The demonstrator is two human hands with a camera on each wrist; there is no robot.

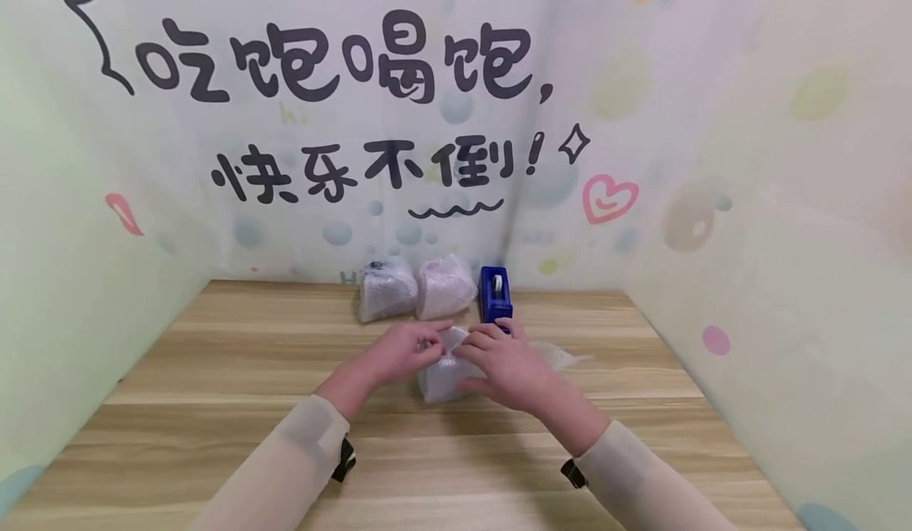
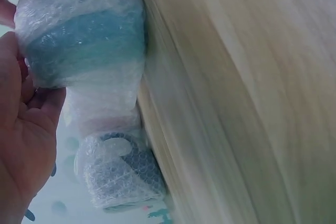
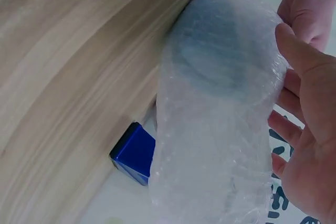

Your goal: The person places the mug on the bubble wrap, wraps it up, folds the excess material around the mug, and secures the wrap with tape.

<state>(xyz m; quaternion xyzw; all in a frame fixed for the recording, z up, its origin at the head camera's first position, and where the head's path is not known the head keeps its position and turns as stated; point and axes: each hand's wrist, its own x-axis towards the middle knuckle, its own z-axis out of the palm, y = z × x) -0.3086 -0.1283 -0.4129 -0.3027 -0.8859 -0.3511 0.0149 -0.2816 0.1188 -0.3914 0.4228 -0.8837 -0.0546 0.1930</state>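
Observation:
A bubble-wrapped bundle [image 1: 445, 381] lies on the table between both hands, with a blue-green round-edged thing showing through its wrap in the right wrist view. My left hand [image 1: 399, 353] is at its left and far side, the index finger stretched across the top and the other fingers bent, pinching the bubble wrap [image 2: 79, 35]. On top rests my right hand [image 1: 509, 369], fingers spread and slightly bent, thumb on the near side. A loose length of bubble wrap [image 3: 215, 156] runs out from the bundle beneath the right hand, and its end shows to the right in the head view.
Two more wrapped bundles stand side by side near the back wall, one greyish [image 1: 387, 293] and one pinkish [image 1: 445, 290]. A blue tape dispenser [image 1: 496, 297] is to their right, just beyond the right fingertips. Printed walls enclose the wooden table [image 1: 249, 381].

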